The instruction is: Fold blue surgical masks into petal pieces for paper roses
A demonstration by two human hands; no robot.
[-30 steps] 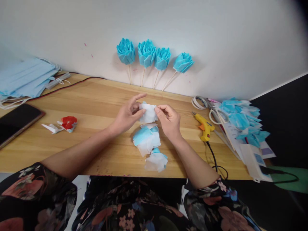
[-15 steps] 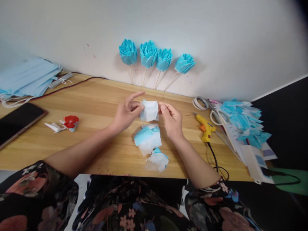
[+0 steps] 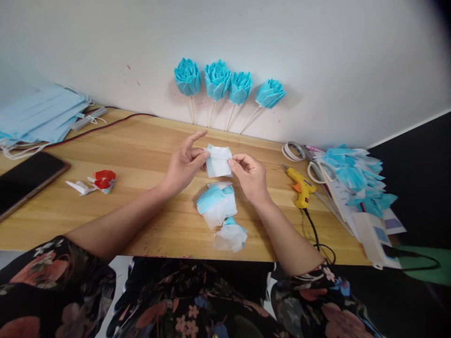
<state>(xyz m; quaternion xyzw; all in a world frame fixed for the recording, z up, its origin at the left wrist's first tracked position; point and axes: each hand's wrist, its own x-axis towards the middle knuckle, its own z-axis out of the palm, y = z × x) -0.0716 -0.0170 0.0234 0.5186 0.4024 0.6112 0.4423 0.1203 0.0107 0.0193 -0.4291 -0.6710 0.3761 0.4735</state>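
Observation:
Between my hands is a small square of white mask fabric (image 3: 220,161), seemingly in more than one layer. My left hand (image 3: 186,162) pinches its left edge between thumb and fingers, the index finger raised. At the right edge, my right hand (image 3: 251,174) grips it with the thumb on top. Just below lies a loose pile of blue and white fabric pieces (image 3: 216,202) on the wooden table. A smaller whitish piece (image 3: 230,235) rests nearer the table's front edge.
Several blue fabric flowers (image 3: 217,80) on sticks lean against the wall. To the right are a yellow glue gun (image 3: 301,187), scissors (image 3: 321,172), tape (image 3: 293,151) and blue scraps (image 3: 354,171). Leftward lie face masks (image 3: 42,112), a phone (image 3: 31,180) and a red piece (image 3: 104,180).
The fabric square now lies flatter and wider between my hands. My right thumb has shifted slightly down and left, onto its edge.

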